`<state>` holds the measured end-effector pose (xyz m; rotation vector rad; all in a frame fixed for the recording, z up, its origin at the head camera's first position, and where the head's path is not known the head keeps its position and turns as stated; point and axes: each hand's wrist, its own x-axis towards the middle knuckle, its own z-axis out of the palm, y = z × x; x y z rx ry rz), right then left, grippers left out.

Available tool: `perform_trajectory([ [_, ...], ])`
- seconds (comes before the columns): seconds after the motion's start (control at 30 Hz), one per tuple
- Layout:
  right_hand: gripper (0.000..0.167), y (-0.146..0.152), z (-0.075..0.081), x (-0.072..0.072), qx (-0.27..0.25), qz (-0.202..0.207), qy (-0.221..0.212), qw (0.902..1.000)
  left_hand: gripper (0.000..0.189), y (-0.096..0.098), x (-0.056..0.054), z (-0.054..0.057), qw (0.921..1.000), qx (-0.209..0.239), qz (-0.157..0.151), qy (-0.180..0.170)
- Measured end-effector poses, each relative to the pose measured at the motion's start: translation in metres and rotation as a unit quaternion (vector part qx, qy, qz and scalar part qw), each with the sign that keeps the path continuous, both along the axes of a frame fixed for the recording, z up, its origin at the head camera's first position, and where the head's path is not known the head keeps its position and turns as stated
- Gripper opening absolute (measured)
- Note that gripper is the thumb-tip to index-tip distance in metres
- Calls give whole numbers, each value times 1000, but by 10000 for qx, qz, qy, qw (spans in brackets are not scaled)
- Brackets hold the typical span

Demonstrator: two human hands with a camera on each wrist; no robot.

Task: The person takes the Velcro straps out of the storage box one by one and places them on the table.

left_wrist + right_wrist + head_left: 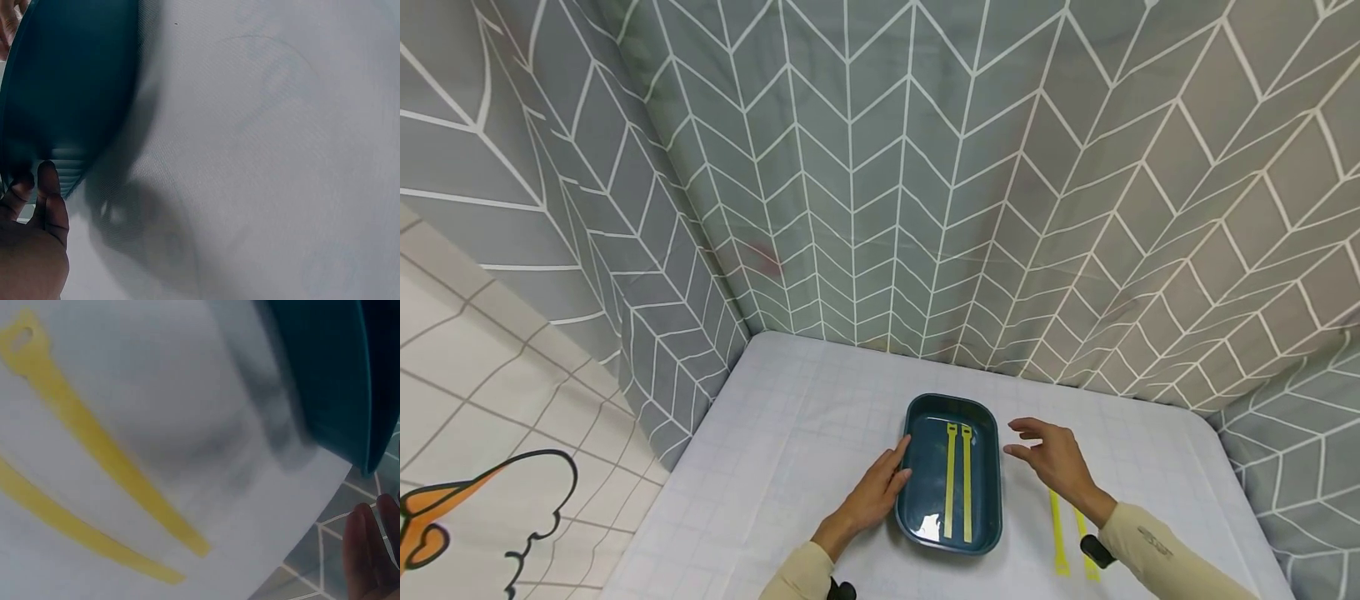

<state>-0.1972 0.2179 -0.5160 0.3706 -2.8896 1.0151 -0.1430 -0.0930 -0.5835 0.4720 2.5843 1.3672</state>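
A dark teal rectangular tray (925,500) lies on the white-covered table. Inside it, two yellow slotted straps (967,492) run side by side along its length. My left hand (868,493) holds the tray's left side, thumb at the rim; in the left wrist view its fingers (49,181) touch the outer wall. Just off the tray's right side, my right hand (1056,458) is raised with fingers loosely bent and nothing between them. Two more yellow straps (112,453) lie on the cloth below that hand, partly hidden by the hand and forearm in the head view.
White cloth covers the table (790,417). Grey curtains (880,208) with white chevron lines hang behind it and at both sides. A tiled floor (512,375) with a cartoon drawing shows at the left.
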Motion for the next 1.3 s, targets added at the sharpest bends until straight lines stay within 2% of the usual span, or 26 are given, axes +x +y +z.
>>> perform_trajectory([
  [0.2,36,-17,5,-3,163,251,53,9995,58,0,1,1,10000,15,-14,-10],
  [0.43,36,-42,4,-6,453,683,-220,9964,58,-1,0,1,10000,47,-5,-10],
  [0.57,35,-55,4,-7,818,1297,-149,9881,58,-2,0,1,10000,58,4,4],
  [0.73,33,-67,5,-11,1288,2013,-96,9710,58,-2,0,1,9999,100,-48,81],
  [0.93,34,-80,2,-15,1792,2644,-186,9474,58,-2,1,1,9999,119,-76,59],
  [1.0,34,-84,0,-16,2000,2884,-198,9362,58,-2,1,1,9999,115,-64,-17],
  [1.07,34,-88,-1,-16,2237,3166,-176,9216,59,-2,0,0,9999,90,-58,-69],
  [1.17,34,-94,-3,-18,2699,3596,-44,8932,59,-2,0,0,9999,68,-56,-54],
  [1.3,33,-100,-6,-19,3188,3958,68,8612,58,-2,0,0,9999,81,-68,-81],
])
